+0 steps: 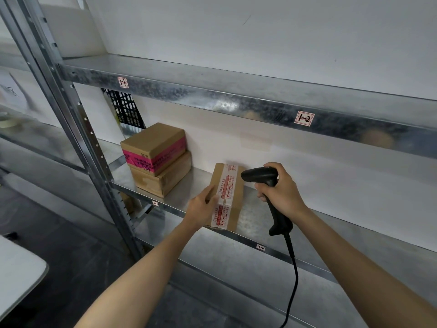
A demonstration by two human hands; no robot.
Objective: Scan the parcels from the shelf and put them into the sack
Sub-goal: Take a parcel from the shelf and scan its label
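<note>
A small cardboard parcel with red-printed white tape lies on the middle metal shelf near its front edge. My left hand grips the parcel's left side. My right hand holds a black corded barcode scanner, its head pointing left over the parcel's far end. Two stacked cardboard parcels stand farther left on the same shelf, the upper one with pink tape. No sack is in view.
The upper shelf overhangs the parcels and carries labels. A steel upright stands at the left. A black perforated panel leans at the back. The scanner cable hangs down. A white table corner sits lower left.
</note>
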